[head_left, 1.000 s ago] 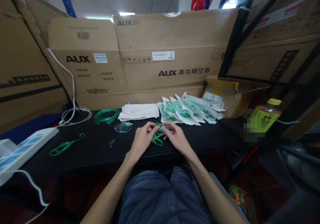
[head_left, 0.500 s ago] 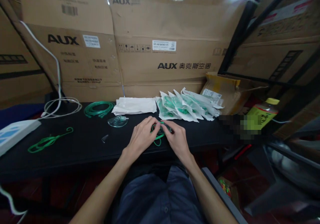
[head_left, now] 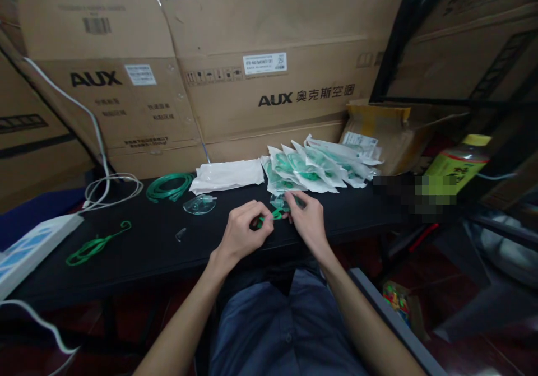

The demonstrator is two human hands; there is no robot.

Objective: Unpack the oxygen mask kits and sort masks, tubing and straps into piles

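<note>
Near the front edge of the smooth black bench (head_left: 147,247), the left hand (head_left: 245,227) and right hand (head_left: 307,217) stand just apart: the right pinches a clear plastic mask (head_left: 277,201), the left clamps a flat, looped green strap (head_left: 277,214).

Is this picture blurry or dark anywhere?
All in the head view: the middle carton's large lettering reads clearly; beneath the black table, it's dark; pixelation hides part of the bottle; the green strap between the left hand and right hand lacks fine detail.
</note>
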